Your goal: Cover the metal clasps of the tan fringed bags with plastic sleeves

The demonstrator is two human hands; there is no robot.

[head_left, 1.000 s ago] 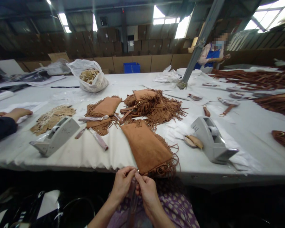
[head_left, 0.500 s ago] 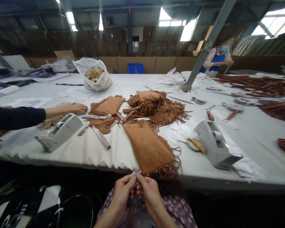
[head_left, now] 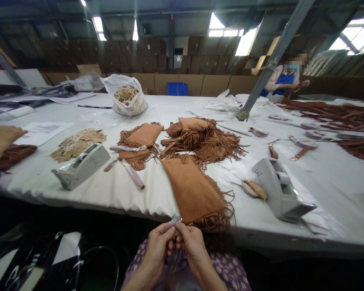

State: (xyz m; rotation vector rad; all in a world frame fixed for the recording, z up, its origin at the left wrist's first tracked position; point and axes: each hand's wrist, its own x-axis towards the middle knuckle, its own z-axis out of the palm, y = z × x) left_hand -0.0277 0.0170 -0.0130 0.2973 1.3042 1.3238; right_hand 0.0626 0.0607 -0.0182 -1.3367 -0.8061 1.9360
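My left hand [head_left: 158, 244] and my right hand [head_left: 190, 242] meet at the table's front edge, fingers pinched together. Between them they grip a plastic-wrapped strap [head_left: 176, 219], whose lower part hangs blurred towards my lap. A small metal ring seems to join it to the corner of a tan suede fringed pouch [head_left: 192, 190]. That pouch lies flat, its fringe spreading to the right. Beyond it are a heap of fringed pouches [head_left: 200, 135] and another fringed pouch [head_left: 144, 135] with a wrapped strap [head_left: 133, 174] beside it.
Grey tape dispensers [head_left: 81, 165] [head_left: 279, 190] stand left and right. A pile of tan tags with strings [head_left: 79, 143] lies left, and a plastic bag [head_left: 130, 105] holds more. A co-worker's hand [head_left: 4, 139] is at far left. A metal post [head_left: 261, 72] rises behind.
The co-worker's hand at left has drawn back leftwards from the tags, near a dark brown fringed piece. The view has shifted slightly. My hands stay pinched at the strap.
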